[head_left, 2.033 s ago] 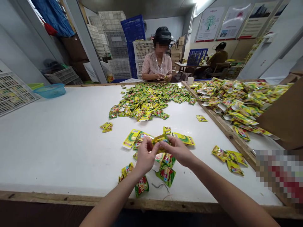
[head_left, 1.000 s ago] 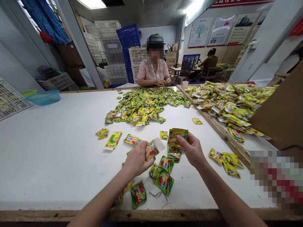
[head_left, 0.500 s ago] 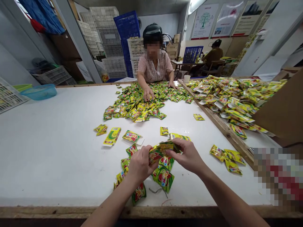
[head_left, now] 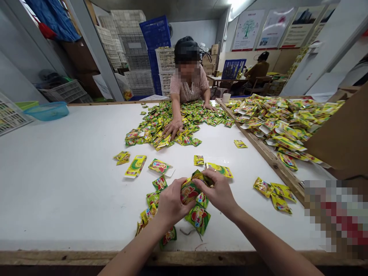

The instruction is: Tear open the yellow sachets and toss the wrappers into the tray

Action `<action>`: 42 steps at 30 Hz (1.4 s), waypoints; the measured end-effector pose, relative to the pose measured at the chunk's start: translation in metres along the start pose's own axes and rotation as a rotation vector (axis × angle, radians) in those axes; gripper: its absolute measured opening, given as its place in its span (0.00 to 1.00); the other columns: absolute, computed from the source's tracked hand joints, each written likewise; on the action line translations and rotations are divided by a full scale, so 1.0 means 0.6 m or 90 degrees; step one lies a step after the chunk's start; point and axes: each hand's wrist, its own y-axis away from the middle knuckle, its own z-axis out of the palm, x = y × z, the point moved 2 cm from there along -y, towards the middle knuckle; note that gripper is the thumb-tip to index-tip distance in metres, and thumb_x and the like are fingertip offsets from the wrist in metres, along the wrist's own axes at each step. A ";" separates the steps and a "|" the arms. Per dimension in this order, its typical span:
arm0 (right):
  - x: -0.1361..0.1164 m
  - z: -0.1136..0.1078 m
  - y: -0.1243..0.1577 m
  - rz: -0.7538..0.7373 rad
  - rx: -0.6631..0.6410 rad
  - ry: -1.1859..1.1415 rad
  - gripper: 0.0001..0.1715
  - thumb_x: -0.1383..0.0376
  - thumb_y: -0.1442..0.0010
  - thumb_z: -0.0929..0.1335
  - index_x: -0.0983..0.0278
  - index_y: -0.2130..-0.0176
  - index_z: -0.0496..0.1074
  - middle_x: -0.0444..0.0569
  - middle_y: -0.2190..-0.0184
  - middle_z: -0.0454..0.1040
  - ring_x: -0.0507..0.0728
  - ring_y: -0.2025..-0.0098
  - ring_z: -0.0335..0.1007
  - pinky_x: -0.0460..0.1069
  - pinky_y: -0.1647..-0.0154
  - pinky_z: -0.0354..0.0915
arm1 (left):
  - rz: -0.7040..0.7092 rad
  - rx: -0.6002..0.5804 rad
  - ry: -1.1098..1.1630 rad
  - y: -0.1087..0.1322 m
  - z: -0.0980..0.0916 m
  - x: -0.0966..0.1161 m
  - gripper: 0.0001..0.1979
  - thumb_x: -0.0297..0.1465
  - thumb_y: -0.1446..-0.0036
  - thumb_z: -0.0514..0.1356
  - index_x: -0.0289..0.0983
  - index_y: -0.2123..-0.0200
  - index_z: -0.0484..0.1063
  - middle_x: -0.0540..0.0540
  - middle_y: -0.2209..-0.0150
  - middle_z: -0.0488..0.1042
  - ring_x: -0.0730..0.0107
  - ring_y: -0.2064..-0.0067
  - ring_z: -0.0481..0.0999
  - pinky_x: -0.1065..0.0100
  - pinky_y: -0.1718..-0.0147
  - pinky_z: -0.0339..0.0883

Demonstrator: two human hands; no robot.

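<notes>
My left hand (head_left: 174, 201) is closed around a small green and yellow candy box (head_left: 189, 192), held tilted above the table near its front. At the box's right end, my right hand (head_left: 220, 191) pinches small candy packets (head_left: 202, 177) against the opening; how far inside they sit is hidden by my fingers. Below both hands lie several loose green packets (head_left: 198, 218). A yellow box (head_left: 222, 170) lies just beyond my right hand. Farther left are another yellow box (head_left: 136, 166) and a box with a white flap out (head_left: 160, 166).
Across the white table (head_left: 71, 184), a co-worker's hand (head_left: 174, 127) rests on a big heap of packets (head_left: 155, 115). A wooden strip (head_left: 267, 157) separates off a pile of boxes (head_left: 287, 119) at right. Loose packets (head_left: 277, 195) lie beside it. A blue basin (head_left: 47, 112) stands far left.
My right hand has moved slightly left, closer to my left hand, pressing the packets nearer the box. The co-worker's hand has come forward and down onto the heap's near edge.
</notes>
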 end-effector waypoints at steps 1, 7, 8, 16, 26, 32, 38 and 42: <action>0.000 0.004 0.002 -0.016 0.035 0.011 0.10 0.59 0.50 0.70 0.63 0.75 0.72 0.45 0.77 0.70 0.52 0.73 0.64 0.48 0.71 0.61 | -0.012 0.007 0.014 0.001 -0.001 0.001 0.22 0.36 0.52 0.60 0.39 0.54 0.59 0.45 0.62 0.75 0.64 0.64 0.77 0.67 0.67 0.70; 0.024 0.016 0.005 0.083 0.033 -0.144 0.21 0.54 0.50 0.70 0.63 0.59 0.73 0.47 0.72 0.74 0.57 0.66 0.71 0.53 0.61 0.66 | -0.136 -0.035 0.045 -0.004 -0.003 0.004 0.23 0.38 0.53 0.61 0.40 0.55 0.58 0.49 0.66 0.75 0.64 0.68 0.77 0.66 0.71 0.70; 0.026 0.014 0.004 0.070 0.031 -0.145 0.19 0.54 0.50 0.70 0.62 0.61 0.74 0.48 0.70 0.75 0.59 0.61 0.71 0.55 0.57 0.65 | -0.134 -0.026 0.040 -0.006 -0.003 0.004 0.23 0.39 0.53 0.61 0.40 0.55 0.58 0.49 0.65 0.75 0.64 0.68 0.77 0.66 0.71 0.70; 0.013 0.007 0.006 -0.020 -0.132 -0.018 0.15 0.54 0.44 0.65 0.58 0.71 0.77 0.48 0.69 0.78 0.66 0.49 0.67 0.68 0.41 0.41 | -0.049 0.020 -0.016 -0.004 -0.005 0.000 0.21 0.37 0.52 0.61 0.39 0.55 0.59 0.47 0.65 0.74 0.64 0.67 0.77 0.68 0.72 0.69; 0.021 0.032 0.016 0.200 -0.143 -0.288 0.20 0.53 0.53 0.72 0.65 0.65 0.75 0.51 0.66 0.78 0.59 0.63 0.72 0.54 0.58 0.66 | -0.144 -0.008 0.172 -0.019 -0.018 -0.014 0.28 0.41 0.52 0.63 0.39 0.49 0.60 0.40 0.54 0.71 0.58 0.56 0.73 0.59 0.59 0.67; 0.023 0.033 0.013 0.228 -0.239 -0.384 0.21 0.51 0.52 0.71 0.65 0.65 0.76 0.49 0.68 0.78 0.57 0.63 0.72 0.54 0.56 0.66 | -0.327 -0.090 0.523 -0.007 0.005 -0.021 0.21 0.44 0.42 0.52 0.39 0.50 0.57 0.50 0.72 0.70 0.75 0.76 0.69 0.70 0.73 0.65; 0.049 0.009 0.017 0.234 -0.080 -0.248 0.33 0.54 0.64 0.77 0.62 0.58 0.72 0.47 0.65 0.74 0.52 0.70 0.70 0.50 0.68 0.69 | -0.385 -0.125 0.574 0.009 0.013 -0.015 0.21 0.46 0.42 0.50 0.39 0.52 0.56 0.55 0.76 0.66 0.78 0.83 0.61 0.74 0.82 0.59; 0.078 -0.036 -0.015 0.373 -0.326 -0.183 0.33 0.56 0.67 0.78 0.65 0.61 0.74 0.50 0.68 0.76 0.54 0.71 0.71 0.48 0.72 0.67 | -0.280 -0.288 0.488 0.007 0.007 -0.009 0.24 0.45 0.41 0.50 0.39 0.45 0.55 0.45 0.63 0.72 0.71 0.71 0.71 0.68 0.71 0.66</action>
